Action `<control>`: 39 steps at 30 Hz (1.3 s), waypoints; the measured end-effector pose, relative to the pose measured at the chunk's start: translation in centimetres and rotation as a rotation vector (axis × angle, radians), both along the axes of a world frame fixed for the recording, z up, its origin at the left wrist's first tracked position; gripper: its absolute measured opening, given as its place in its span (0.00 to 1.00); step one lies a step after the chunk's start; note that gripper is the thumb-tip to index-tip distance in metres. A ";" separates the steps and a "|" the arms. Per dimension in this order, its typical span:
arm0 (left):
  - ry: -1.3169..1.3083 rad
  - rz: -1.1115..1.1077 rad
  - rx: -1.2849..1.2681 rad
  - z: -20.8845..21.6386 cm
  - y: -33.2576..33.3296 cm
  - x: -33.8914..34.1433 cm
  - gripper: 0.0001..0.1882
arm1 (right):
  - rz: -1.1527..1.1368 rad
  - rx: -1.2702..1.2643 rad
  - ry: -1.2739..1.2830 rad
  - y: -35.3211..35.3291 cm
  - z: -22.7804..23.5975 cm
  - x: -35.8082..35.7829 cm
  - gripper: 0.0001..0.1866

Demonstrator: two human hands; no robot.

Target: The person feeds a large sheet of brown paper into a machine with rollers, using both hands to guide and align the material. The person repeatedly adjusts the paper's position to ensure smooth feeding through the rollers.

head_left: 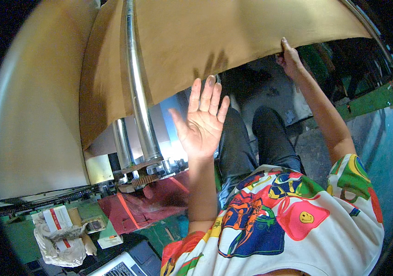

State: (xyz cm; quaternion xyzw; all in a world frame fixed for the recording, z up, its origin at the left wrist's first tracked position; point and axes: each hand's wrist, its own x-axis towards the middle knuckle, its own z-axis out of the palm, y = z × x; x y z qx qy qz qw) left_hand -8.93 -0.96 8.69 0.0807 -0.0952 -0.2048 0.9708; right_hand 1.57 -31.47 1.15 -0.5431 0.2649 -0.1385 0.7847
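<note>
A wide brown sheet [173, 50], which looks like paper, stretches across the upper part of the view, its near edge running in a curve. My right hand [289, 59] pinches that edge on the right, thumb upward against the sheet and the other fingers partly hidden. My left hand [203, 122] is raised with its palm showing and the fingers spread. Its fingertips are close to the sheet's near edge and it holds nothing. Left of this hand stand two shiny metal rollers [137, 83], one crossing over the sheet.
A large pale roll or panel [40, 106] fills the left side. At the rollers' end sits a toothed gear [145, 181], beside a dark red panel [148, 202]. A torn white package [60, 237] and a silver keyed device [118, 267] lie lower left. Green machine framing [366, 102] runs along the right.
</note>
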 end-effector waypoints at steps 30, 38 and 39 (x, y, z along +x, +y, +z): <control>-0.243 0.317 0.250 0.2 0.0 -0.7 0.05 | 0.024 0.080 -0.112 5.2 -3.0 0.2 0.19; -0.169 0.295 0.260 0.1 -0.3 -0.4 0.06 | 0.031 0.106 -0.133 6.7 -2.7 0.5 0.20; -0.162 0.288 0.263 0.1 -0.4 -0.2 0.07 | 0.055 0.108 -0.160 6.6 -3.3 0.6 0.20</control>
